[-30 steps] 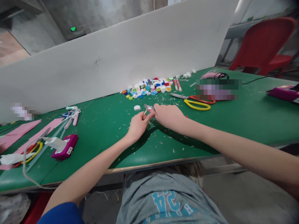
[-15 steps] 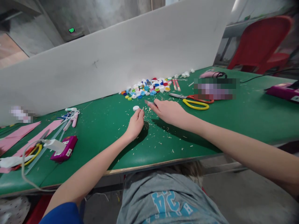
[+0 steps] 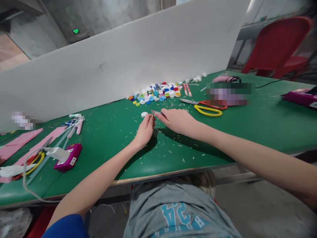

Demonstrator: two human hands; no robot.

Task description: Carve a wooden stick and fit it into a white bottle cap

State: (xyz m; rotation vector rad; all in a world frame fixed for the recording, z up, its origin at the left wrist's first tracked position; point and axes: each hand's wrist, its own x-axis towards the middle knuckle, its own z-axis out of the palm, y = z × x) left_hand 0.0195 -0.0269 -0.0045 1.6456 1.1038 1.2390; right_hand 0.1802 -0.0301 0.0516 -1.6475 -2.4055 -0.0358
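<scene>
My left hand (image 3: pixel 145 131) is closed in a pinch around a thin pale wooden stick, mostly hidden by the fingers. A white bottle cap (image 3: pixel 144 114) shows just beyond those fingers; whether it is joined to the stick I cannot tell. In my closed right hand (image 3: pixel 177 121) is a craft knife (image 3: pixel 154 112), its blade pointing left, right by the left fingertips. Pale wood shavings (image 3: pixel 170 143) litter the green table (image 3: pixel 106 142) under and around both hands.
Behind the hands is a pile of coloured bottle caps (image 3: pixel 156 92) against a white partition (image 3: pixel 119 62). Scissors (image 3: pixel 208 110) with yellow and red handles lie to the right. A purple power strip (image 3: pixel 71 160), pink paper (image 3: pixel 18 147) and glue guns are on the left.
My right hand has shifted slightly left with the craft knife, bringing its blade over the left fingertips. The left hand has barely moved, and the white cap stays beside it.
</scene>
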